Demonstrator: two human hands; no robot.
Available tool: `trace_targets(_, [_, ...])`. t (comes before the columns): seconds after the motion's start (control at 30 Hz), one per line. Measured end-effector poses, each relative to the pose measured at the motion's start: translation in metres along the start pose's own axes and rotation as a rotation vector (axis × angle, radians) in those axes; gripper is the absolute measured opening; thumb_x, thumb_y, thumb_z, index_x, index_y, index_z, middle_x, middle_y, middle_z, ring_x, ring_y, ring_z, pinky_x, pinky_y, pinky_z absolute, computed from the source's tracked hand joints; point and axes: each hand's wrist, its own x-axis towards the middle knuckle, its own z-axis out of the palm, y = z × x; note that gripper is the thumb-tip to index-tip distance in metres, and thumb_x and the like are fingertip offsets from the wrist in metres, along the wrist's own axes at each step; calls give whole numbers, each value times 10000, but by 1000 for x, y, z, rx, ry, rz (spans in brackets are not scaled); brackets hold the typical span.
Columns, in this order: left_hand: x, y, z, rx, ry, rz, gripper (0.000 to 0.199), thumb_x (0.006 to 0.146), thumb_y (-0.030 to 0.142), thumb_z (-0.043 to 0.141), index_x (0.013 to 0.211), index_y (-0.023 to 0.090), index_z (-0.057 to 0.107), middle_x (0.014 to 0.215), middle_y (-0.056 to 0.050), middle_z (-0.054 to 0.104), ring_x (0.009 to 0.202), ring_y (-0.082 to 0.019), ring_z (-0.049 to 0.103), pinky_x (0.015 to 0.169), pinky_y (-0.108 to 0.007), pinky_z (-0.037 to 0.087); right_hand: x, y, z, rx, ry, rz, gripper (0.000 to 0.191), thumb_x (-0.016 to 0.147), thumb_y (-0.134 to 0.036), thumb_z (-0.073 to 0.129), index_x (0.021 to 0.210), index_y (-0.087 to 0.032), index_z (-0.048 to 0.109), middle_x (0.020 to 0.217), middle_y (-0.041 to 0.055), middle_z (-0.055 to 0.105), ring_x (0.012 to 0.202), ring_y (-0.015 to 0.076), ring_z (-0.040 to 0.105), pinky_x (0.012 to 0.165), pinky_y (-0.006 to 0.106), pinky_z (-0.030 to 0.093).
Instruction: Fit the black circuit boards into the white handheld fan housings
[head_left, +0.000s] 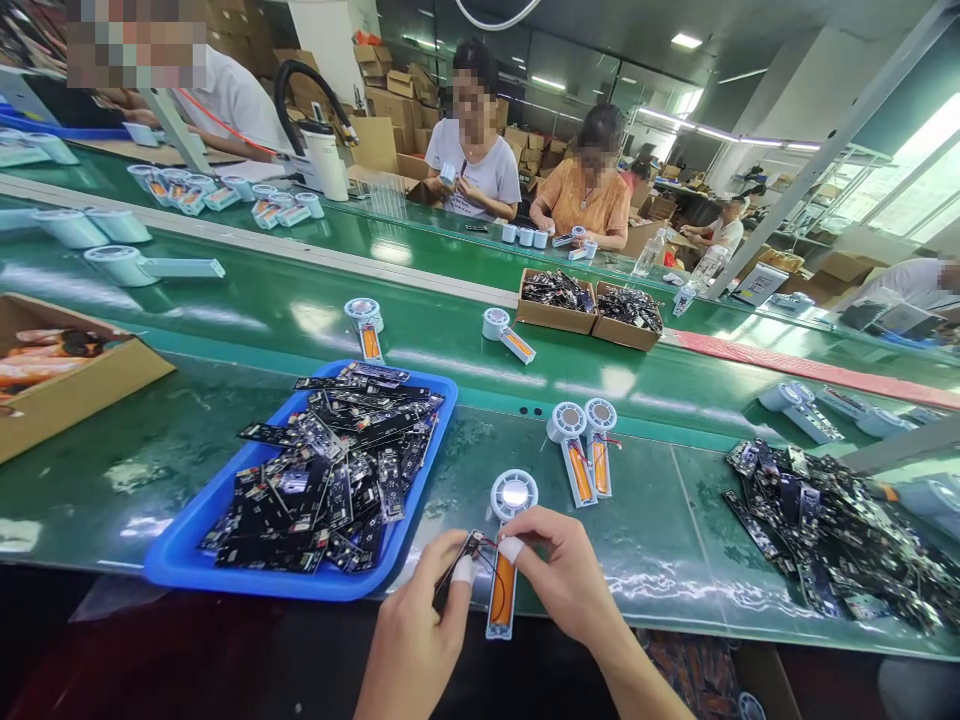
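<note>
My left hand (pixel 424 620) pinches a narrow black circuit board (pixel 450 568) between thumb and fingers. In front of me a light-blue handheld fan (pixel 515 493) lies on the bench, its open handle showing an orange battery (pixel 502 588). Thin red and black wires (pixel 487 543) run between board and handle. The fingertips of my right hand (pixel 559 565) are closed on these wires at the top of the handle; the exact grip is partly hidden. White coverings wrap both thumb tips. Two similar fans (pixel 579 470) with orange batteries and loose wires lie just beyond my right hand.
A blue tray (pixel 161 560) heaped with circuit boards stands at left, beside a cardboard box (pixel 97 400). More boards are piled (pixel 817 530) at right. Across the green conveyor (pixel 435 350), with fans and two board boxes (pixel 555 315) on it, several co-workers sit.
</note>
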Motion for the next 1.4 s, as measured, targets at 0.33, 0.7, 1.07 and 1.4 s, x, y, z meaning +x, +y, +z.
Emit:
trace_targets(0.33, [-3,9,1,117,127,176,249,999,233,453,1098,191,678,989,-61,818,834,-190,796,746,-221,632,0,-4,10,-619,13,-310,192,872,-40,570,911,-210,649,922,37,681,822,184,632,712,273,474])
trace_targets(0.7, [-8,8,6,102,187,267,250,981,172,503,1109,148,716,1029,-107,805,898,-194,789,869,-252,616,-7,-3,19,-863,14,-456,207,947,-56,478,847,-197,593,846,61,632,724,208,558,637,312,452])
trace_targets(1.07, [21,0,-27,-304,-227,47,269,915,234,563,1033,254,805,1023,-33,817,897,-213,792,808,-266,640,17,-7,-21,-408,-323,-414,176,929,-99,631,1044,-204,713,1000,52,695,948,182,650,859,281,525])
trace_targets(1.4, [12,5,-13,-164,-32,272,300,956,166,510,1114,220,759,1047,-52,810,927,-184,785,862,-224,614,5,-11,-14,-424,-189,-339,189,948,-103,571,1018,-210,711,914,41,714,861,183,650,781,268,501])
